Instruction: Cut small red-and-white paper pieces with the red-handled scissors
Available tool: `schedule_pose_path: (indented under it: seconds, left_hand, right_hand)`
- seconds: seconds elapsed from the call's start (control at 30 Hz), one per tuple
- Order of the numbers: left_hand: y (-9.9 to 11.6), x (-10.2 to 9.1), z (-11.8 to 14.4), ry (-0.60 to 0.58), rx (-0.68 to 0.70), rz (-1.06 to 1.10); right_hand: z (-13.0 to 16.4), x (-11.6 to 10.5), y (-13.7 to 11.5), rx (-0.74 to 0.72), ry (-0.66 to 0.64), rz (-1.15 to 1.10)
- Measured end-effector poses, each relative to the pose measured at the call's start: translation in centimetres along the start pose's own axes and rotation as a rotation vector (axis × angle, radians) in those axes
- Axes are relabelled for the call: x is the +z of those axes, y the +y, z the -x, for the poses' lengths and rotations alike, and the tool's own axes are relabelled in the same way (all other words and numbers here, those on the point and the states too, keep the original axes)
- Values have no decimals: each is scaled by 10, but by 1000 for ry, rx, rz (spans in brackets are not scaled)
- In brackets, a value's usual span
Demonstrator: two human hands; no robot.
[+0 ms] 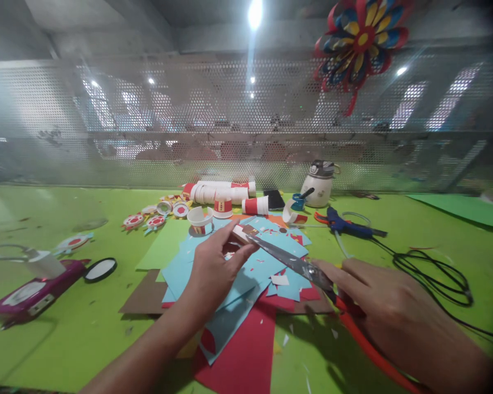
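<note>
My right hand point(388, 314) grips orange-handled scissors point(296, 265), blades pointing up-left over a heap of paper. My left hand point(216, 268) pinches a small brown and white paper piece point(243, 234) at the tips of the blades. Under both hands lie blue paper sheets point(267, 262), red paper point(246, 350) and brown card point(145, 298) on the green table point(66, 339).
Paper cups point(222, 192) and round paper ornaments point(156, 220) lie at the back. A blue glue gun point(347, 224) with black cable point(431, 273) is on the right, a white jar point(318, 183) behind it. A pink device point(28, 293) and black lid point(101, 269) are at the left.
</note>
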State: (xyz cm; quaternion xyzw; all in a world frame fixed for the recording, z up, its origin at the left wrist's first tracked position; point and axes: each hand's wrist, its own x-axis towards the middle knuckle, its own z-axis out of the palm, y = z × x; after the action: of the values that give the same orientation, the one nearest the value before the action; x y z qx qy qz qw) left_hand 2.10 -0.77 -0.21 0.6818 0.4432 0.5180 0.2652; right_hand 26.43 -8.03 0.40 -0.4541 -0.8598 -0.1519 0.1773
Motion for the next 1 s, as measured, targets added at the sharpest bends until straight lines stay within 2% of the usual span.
schedule_pose_path:
  seconds: [0.4, 0.57, 1.0]
  left_hand:
    - [0, 0, 1, 0, -12, -23]
    - [-1, 0, 1, 25, 42, -51]
    - [-6, 0, 4, 100, 211, -238]
  right_hand:
    - [-5, -6, -1, 16, 0, 27]
    - [-4, -7, 1, 35, -33, 34]
    - [-6, -8, -5, 29, -22, 16]
